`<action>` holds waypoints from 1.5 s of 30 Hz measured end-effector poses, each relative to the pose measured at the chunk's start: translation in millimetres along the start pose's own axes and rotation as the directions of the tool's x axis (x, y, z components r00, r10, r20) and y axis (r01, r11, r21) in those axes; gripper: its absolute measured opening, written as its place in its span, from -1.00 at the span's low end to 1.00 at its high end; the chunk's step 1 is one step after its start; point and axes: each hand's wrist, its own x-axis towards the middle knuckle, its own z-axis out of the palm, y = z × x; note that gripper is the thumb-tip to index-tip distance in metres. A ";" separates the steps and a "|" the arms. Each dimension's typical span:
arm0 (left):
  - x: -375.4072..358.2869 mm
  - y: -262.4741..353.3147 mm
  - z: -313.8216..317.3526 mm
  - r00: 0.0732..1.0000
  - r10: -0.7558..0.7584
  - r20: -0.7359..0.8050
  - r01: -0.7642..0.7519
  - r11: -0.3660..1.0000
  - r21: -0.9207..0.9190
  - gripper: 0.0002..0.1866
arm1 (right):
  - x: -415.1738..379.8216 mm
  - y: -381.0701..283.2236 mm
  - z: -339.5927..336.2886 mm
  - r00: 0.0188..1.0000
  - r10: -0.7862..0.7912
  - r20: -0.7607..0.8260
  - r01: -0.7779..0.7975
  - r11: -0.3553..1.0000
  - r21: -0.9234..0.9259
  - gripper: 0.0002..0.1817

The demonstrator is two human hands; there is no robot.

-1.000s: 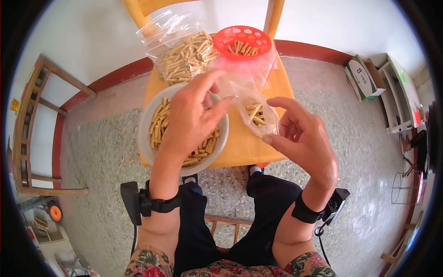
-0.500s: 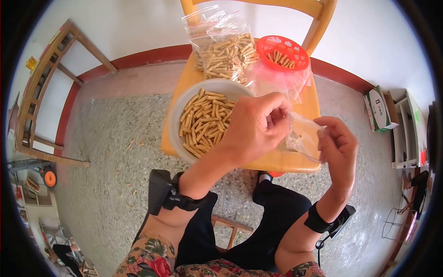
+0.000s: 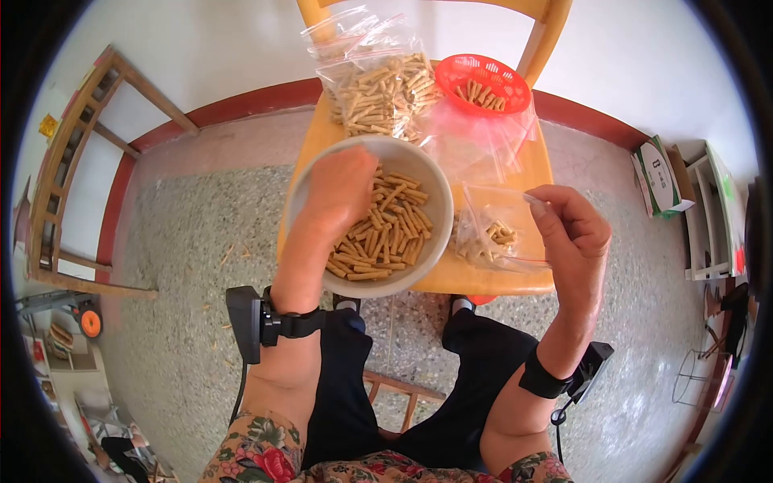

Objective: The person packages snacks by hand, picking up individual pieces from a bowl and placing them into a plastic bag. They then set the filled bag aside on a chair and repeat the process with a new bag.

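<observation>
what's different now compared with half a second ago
The left hand has let go of the small clear plastic bag and moved left, over the bowl of sticks. The right hand keeps its pinch on the bag's edge. The red plastic basket and the filled bags stay in place on the wooden chair.

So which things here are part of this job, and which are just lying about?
Seemingly part of the job:
bowl of tan sticks, at the left hand
clear bag, pinched by the right hand
filled bags
red basket
pinkish plastic
chair seat

Just about the room:
green-and-white box
wooden frame
shelf unit
orange wheel
</observation>
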 end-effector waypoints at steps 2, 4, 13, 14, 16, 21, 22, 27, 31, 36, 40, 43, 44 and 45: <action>-1.5 -3.2 2.5 0.996 -0.017 0.090 0.010 0.997 0.082 -0.90 | -0.5 0.5 -1.1 1.000 -0.007 0.012 0.007 1.000 -0.003 -0.96; -2.1 -4.8 2.9 0.997 -0.008 0.077 0.004 0.999 0.044 -0.91 | -0.5 0.8 -1.5 1.000 -0.014 0.021 0.014 1.000 -0.008 -0.96; -1.3 -1.2 -6.0 0.995 0.043 0.091 -0.021 0.974 -0.226 -0.90 | -0.8 2.5 -2.3 0.998 -0.025 0.058 0.024 1.000 0.021 -0.95; -1.3 -2.0 -4.1 0.997 0.036 0.064 -0.016 0.958 -0.285 -0.89 | -1.0 1.9 -1.6 0.998 -0.024 0.057 0.023 1.000 0.021 -0.95; -0.4 -2.8 -0.6 0.997 0.064 0.042 -0.052 0.968 -0.246 -0.88 | -1.5 -0.1 0.1 0.999 -0.021 0.050 0.019 0.999 0.041 -0.95; -2.4 -0.5 -2.2 0.998 0.059 0.025 -0.051 0.964 -0.260 -0.87 | -1.6 -2.3 2.0 0.994 -0.104 0.022 0.104 0.995 -0.014 -0.94; -2.1 -1.8 -1.8 0.997 0.076 0.014 -0.070 0.964 -0.258 -0.85 | -1.4 -2.7 2.3 0.991 -0.136 -0.002 0.136 0.990 -0.038 -0.94; -1.3 1.1 -17.4 0.999 0.025 0.045 0.012 0.744 -0.668 -0.84 | -0.4 -1.6 3.3 0.986 -0.147 -0.075 0.146 0.989 -0.017 -0.93; -3.5 13.8 -35.1 0.994 -0.006 0.110 0.109 0.117 -0.987 -0.89 | 0.8 -0.1 3.3 0.997 -0.052 -0.052 0.053 0.998 0.027 -0.94; -6.4 26.6 -47.5 0.994 0.070 0.089 0.097 -0.120 -0.988 -0.89 | 1.2 3.9 6.9 0.999 -0.041 -0.035 0.043 0.997 0.057 -0.94; -13.1 44.3 -54.4 0.991 0.130 0.020 0.026 -0.041 -0.999 -0.88 | 0.5 4.5 8.0 0.999 -0.027 -0.030 0.029 0.998 0.054 -0.94; -23.9 75.6 -68.8 0.989 0.144 -0.041 -0.049 0.058 -0.997 -0.86 | 0.0 3.5 7.8 0.999 -0.024 -0.038 0.026 0.998 0.049 -0.94; -27.6 84.3 -74.1 0.969 0.218 -0.120 -0.191 0.346 -0.919 -0.84 | -0.2 4.7 7.5 0.999 -0.029 -0.034 0.031 0.998 0.052 -0.94; -29.3 91.4 -75.5 0.935 0.310 -0.170 -0.329 0.588 -0.739 -0.81 | -0.1 5.8 6.9 0.999 -0.027 -0.036 0.029 0.998 0.052 -0.94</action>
